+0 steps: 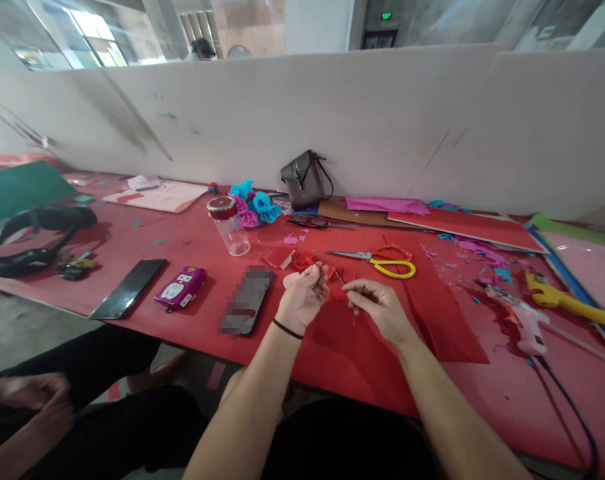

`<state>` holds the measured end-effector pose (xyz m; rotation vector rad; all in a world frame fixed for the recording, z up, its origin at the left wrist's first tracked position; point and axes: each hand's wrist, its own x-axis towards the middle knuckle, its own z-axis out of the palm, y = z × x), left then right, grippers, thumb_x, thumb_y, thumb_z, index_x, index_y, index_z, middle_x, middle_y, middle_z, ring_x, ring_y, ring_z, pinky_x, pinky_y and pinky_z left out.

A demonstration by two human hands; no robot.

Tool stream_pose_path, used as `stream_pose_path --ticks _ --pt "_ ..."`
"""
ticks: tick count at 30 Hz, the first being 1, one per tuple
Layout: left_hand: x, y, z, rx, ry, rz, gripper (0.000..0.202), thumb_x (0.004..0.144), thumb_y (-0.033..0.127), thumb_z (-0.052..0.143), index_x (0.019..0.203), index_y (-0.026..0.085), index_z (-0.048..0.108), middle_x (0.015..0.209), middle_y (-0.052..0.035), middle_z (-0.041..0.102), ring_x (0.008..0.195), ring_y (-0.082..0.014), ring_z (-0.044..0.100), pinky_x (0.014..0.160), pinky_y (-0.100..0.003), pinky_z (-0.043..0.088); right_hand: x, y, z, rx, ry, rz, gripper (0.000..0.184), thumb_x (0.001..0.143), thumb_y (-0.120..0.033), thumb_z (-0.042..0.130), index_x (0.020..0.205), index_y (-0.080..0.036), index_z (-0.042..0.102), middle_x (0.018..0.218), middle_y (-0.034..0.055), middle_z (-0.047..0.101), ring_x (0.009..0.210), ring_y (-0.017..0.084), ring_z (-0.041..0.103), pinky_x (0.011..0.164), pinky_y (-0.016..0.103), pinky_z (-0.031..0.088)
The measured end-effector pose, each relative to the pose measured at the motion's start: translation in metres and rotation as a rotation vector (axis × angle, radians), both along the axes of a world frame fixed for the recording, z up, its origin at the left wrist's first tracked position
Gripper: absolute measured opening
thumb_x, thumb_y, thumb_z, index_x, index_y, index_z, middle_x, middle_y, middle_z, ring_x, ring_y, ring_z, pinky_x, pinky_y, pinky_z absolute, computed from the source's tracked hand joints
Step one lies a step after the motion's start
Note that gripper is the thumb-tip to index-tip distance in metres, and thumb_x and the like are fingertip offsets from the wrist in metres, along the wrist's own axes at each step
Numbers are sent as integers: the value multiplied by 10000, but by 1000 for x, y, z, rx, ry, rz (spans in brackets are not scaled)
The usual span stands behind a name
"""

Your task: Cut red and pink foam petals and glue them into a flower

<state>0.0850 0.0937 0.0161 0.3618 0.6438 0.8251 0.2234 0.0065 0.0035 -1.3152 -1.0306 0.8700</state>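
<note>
My left hand [302, 297] is closed, pinching a small red paper piece [316, 267] near its fingertips. My right hand [379, 305] is closed too, its fingers pinching a red scrap [340, 293] between the two hands. Both hover just above a red paper sheet [432, 313] on the red table [182, 237]. Scissors with yellow and red handles [382, 261] lie just beyond my hands. A black band circles my left wrist.
A glass jar [229, 225], blue and pink paper flowers [256, 203], a brown bag [303, 179], two phones [247, 299], a purple case [179, 288], a white glue gun [522, 321] and a yellow one [565, 297] lie around. Another person's hands [27, 393] are at lower left.
</note>
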Motion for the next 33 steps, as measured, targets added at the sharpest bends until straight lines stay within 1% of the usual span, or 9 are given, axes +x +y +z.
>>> stream_pose_path --ticks 3,9,13,19,23,26,33 --pt "1 1 0 -69 -33 -17 32 784 137 676 771 165 672 804 -17 692 606 -72 576 584 -204 460 -2 -2 1 -5 -4 9 200 685 -371 722 805 -212 729 536 -21 601 471 121 501 474 259 415" --pt "2 0 3 -149 -32 -38 67 818 154 650 757 161 679 778 -19 703 602 -72 589 586 -204 474 -3 -2 -2 -44 -45 28 211 705 -369 698 826 -202 739 494 -37 580 378 87 450 387 224 352" --pt "5 -2 3 -197 -28 -25 100 837 160 631 750 158 680 747 -21 706 590 -76 594 582 -203 475 -3 -2 -3 -71 -54 49 241 727 -384 681 858 -190 740 459 -42 569 341 78 425 361 213 302" --pt "5 0 0 -197 -38 -28 61 831 162 641 780 160 675 767 -15 714 593 -76 601 606 -208 478 -4 -2 -4 -106 -66 34 290 725 -409 667 872 -169 735 434 -44 550 331 71 390 354 206 268" --pt "5 0 1 -225 -42 -26 109 874 159 582 800 143 660 735 -13 705 568 -75 604 578 -205 476 -5 -2 -1 -118 -81 25 310 718 -414 655 869 -155 731 435 -44 544 337 67 378 359 203 267" --pt "5 -1 3 -232 -49 -19 115 880 156 571 803 140 655 734 -14 703 565 -74 603 569 -205 476 -5 -1 0 -123 -80 29 321 711 -417 654 877 -152 728 434 -46 539 335 65 370 360 204 267" --pt "5 -1 4 -198 -41 -15 94 866 146 588 802 141 656 737 -14 694 573 -70 596 565 -196 470 -5 -2 -1 -113 -84 27 315 714 -416 658 867 -151 733 436 -41 542 341 65 372 364 205 269"
